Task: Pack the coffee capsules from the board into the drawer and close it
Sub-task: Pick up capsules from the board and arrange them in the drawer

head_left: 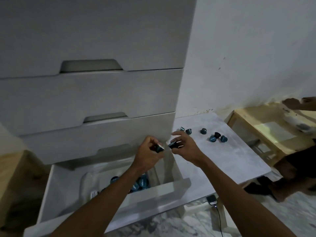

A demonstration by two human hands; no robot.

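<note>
Six capsules (203,131) lie loose on the board (230,156), with bare room around them; each hand holds one more above the open drawer (159,189): left hand (147,156) fingers clamped on a capsule (39,148), right hand (185,147) fingers pinching another (173,145); several sit in the drawer, partly hidden.

Grey marbled board (222,156), six blue capsules (212,138) scattered on it
</note>
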